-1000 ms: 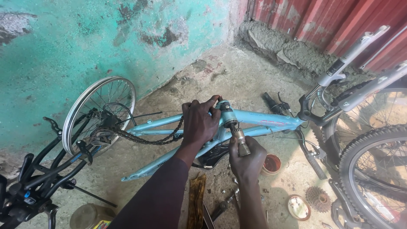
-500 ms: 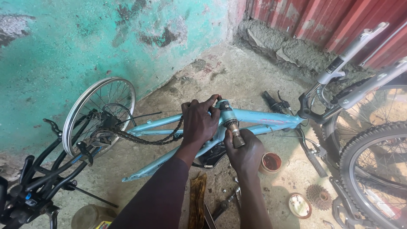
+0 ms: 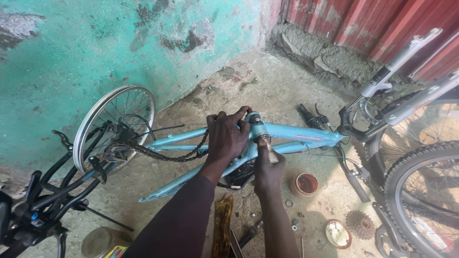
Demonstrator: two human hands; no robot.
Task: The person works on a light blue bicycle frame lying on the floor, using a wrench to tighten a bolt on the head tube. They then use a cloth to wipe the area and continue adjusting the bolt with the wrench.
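Change since earlier: right hand [image 3: 268, 173] has slid up the axle, closer under the bottom bracket shell, and the rusty axle stub shows less than a second ago; left hand keeps its place on the frame.
Head view, left hand [image 3: 228, 138]: it lies over the light-blue bicycle frame [image 3: 296, 134] just beside the bottom bracket shell [image 3: 257, 126], fingers [image 3: 239, 118] curled together over the tube and gripping it.
Head view, right hand: it comes up from below, fingers pressed together and pinching the rusty axle [image 3: 268, 152] that sticks out under the shell; thumb lies along the axle.
Frame position: it lies on its side on the concrete floor [image 3: 267, 86], shell near the middle of the view, rear end toward the turquoise wall [image 3: 95, 43].
Chain [image 3: 162, 154]: it hangs slack from under the left hand to the rear wheel [image 3: 114, 125], which stands tilted near the wall.
Floor items: a small round tin with red grease [image 3: 306, 184] sits just right of the right hand; a second round tin [image 3: 338, 233] and a sprocket cluster [image 3: 359, 223] lie nearer the bottom right; a brown rag [image 3: 222, 224] lies between the forearms.
Right side: another bicycle's tyre [image 3: 420, 200] and suspension fork [image 3: 392, 67] stand against the red corrugated sheet [image 3: 382, 28].
Bottom left: black handlebars with levers [image 3: 43, 210].
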